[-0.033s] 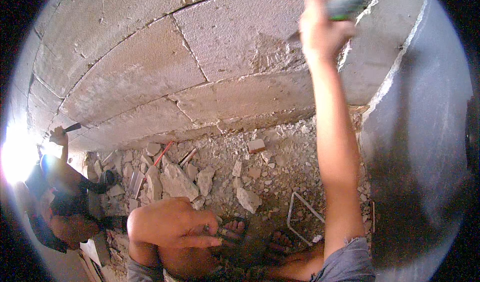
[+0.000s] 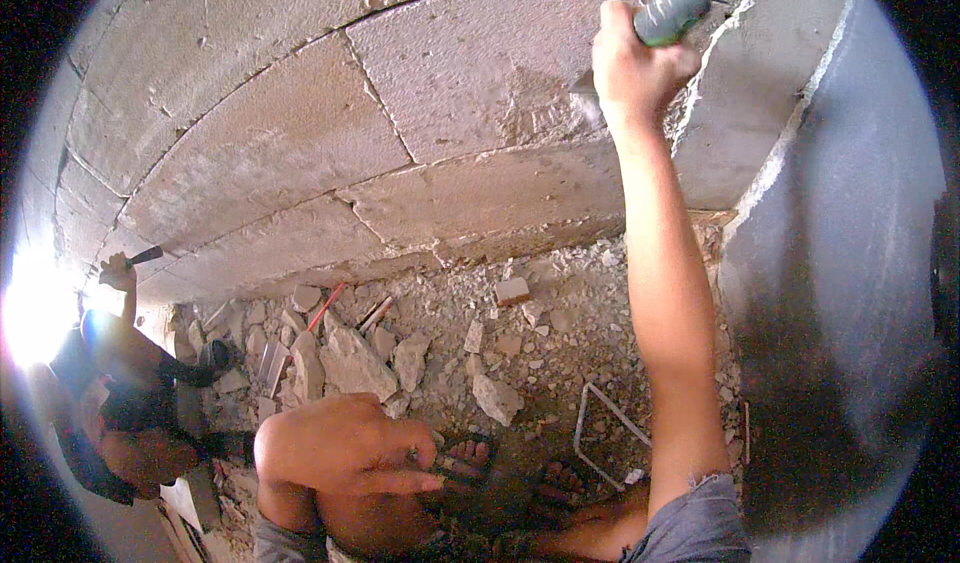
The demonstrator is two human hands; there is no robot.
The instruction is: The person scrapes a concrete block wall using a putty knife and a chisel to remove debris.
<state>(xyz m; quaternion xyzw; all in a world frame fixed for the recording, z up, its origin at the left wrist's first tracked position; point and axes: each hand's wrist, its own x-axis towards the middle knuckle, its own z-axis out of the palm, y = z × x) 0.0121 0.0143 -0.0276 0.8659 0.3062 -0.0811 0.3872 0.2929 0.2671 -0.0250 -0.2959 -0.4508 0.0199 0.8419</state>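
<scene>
My right hand (image 2: pixel 635 68) is raised to the block wall (image 2: pixel 450 73) at the upper right, closed round the grey-green handle of a scraper (image 2: pixel 672 15). The handle points up and right. Its thin blade (image 2: pixel 585 98), smeared by motion, shows on the other side of the fist, over a rough chipped patch of wall (image 2: pixel 545 103). Whether the blade touches the wall I cannot tell. My left hand (image 2: pixel 405 468) hangs low in front of my bent leg, holding nothing that I can see, its fingers loose and apart.
Broken masonry (image 2: pixel 360 363) and grit cover the floor along the wall. A bent white strip (image 2: pixel 582 418) lies near my feet, and a red stick (image 2: pixel 326 305) among the chunks. A smooth grey wall (image 2: pixel 840 293) stands right. At left, a co-worker (image 2: pixel 130 393) lifts a dark-handled tool (image 2: pixel 146 255).
My right hand has shifted slightly left, and the scraper's handle has swung a little downward and left. My left hand and the co-worker stay as they were.
</scene>
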